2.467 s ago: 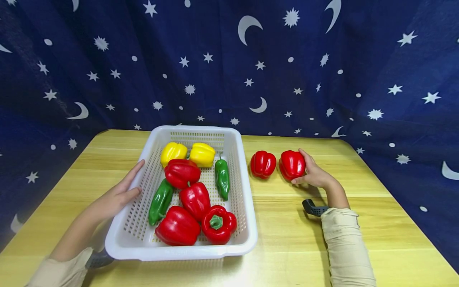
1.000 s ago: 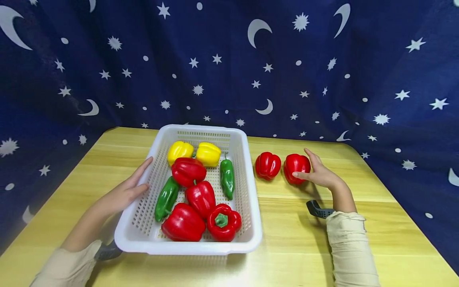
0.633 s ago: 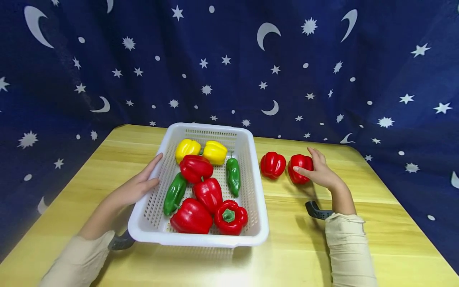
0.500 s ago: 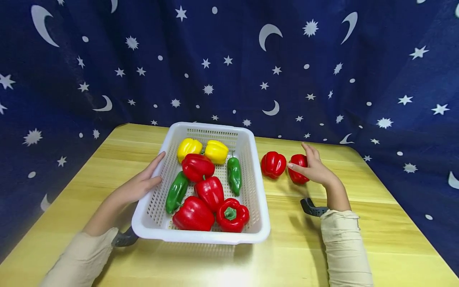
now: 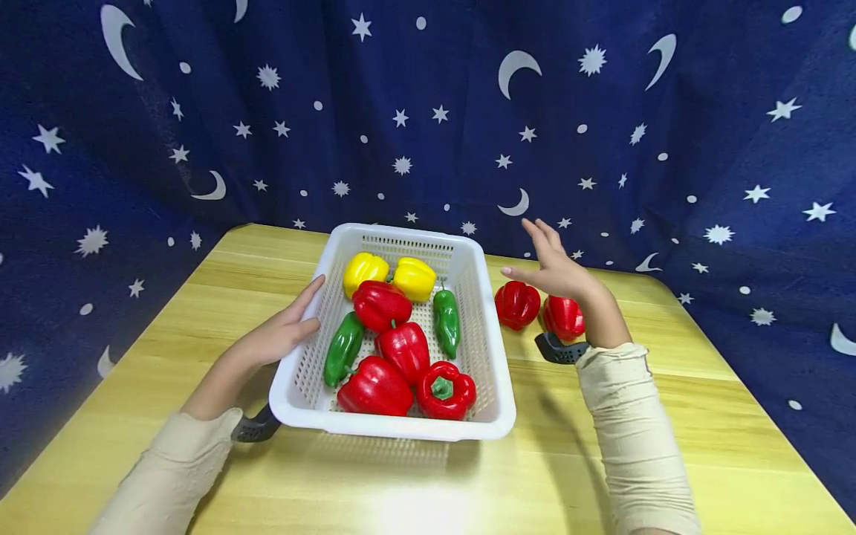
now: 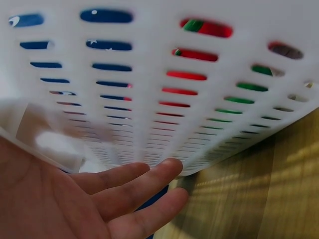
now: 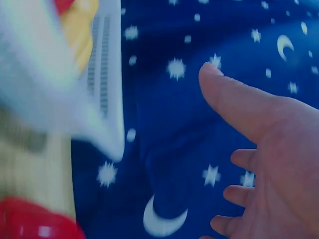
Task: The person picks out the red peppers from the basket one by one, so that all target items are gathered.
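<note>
A white plastic basket (image 5: 393,424) stands on the table, holding two yellow bell peppers (image 5: 365,273), several red bell peppers (image 5: 376,388) and two long green peppers (image 5: 446,323). My left hand (image 5: 277,334) grips its left rim, thumb over the edge; in the left wrist view, several fingers (image 6: 144,191) stretch along the slotted outer wall. My right hand (image 5: 555,271) is raised with spread fingers, touching nothing. Behind and below it on the table, right of the basket, lie two more red bell peppers, one nearer the basket (image 5: 517,305) and one partly hidden by the wrist (image 5: 564,318).
A wooden table (image 5: 675,438) reaches back to a dark blue curtain (image 5: 428,89) with white stars and moons. Each wrist carries a black strap mount (image 5: 560,348). The basket's right wall stands close to the loose red peppers.
My right hand has let go of the farther-right red pepper, then risen and moved left toward the basket. My left hand stays on the rim. The head view has shifted, moving the scene rightward.
</note>
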{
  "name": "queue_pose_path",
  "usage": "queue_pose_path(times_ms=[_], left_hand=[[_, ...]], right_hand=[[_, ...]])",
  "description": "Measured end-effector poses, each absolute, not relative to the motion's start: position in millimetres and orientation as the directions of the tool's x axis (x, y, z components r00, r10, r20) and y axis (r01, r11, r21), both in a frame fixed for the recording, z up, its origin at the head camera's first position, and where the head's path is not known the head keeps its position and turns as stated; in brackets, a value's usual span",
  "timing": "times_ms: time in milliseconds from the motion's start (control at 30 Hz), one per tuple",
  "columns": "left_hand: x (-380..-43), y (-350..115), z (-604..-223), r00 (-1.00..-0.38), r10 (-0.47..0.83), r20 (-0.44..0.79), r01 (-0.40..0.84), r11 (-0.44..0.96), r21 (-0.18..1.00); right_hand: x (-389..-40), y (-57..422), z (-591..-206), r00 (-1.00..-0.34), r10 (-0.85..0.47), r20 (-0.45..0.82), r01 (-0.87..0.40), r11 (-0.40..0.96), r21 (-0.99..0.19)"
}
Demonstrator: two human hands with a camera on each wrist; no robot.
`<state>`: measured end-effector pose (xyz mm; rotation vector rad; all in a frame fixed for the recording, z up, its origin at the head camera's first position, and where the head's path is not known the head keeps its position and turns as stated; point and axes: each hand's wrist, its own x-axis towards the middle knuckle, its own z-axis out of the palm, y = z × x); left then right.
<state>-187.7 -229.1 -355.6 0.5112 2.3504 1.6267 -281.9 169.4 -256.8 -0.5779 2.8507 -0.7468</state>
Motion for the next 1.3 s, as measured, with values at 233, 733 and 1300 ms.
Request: queue_pose_path(times_ms=[233,733,1300], left_hand=[[-185.8,-229.6,-354.5,-0.911,0.413,0.017,0.162,0.317,0.934],[-188.5,-227.4,-354.9,-0.912,0.41,-0.007,0.141,0.329,0.934],[-187.5,-228.6,-353.4,-0.913,0.407,-0.014,0.138,0.34,0.93]], right_hand=[[-282.5,120.7,-237.5,-0.884,-0.461,-0.069,-0.379,0.797,-0.47],[-284.6,35.8,-243.4,-0.83,-0.537,-0.152,-0.446,0.801,-0.399],[-282.6,-0.5,-272.9,-0.766,-0.531,-0.363,-0.435,0.843,-0.315]])
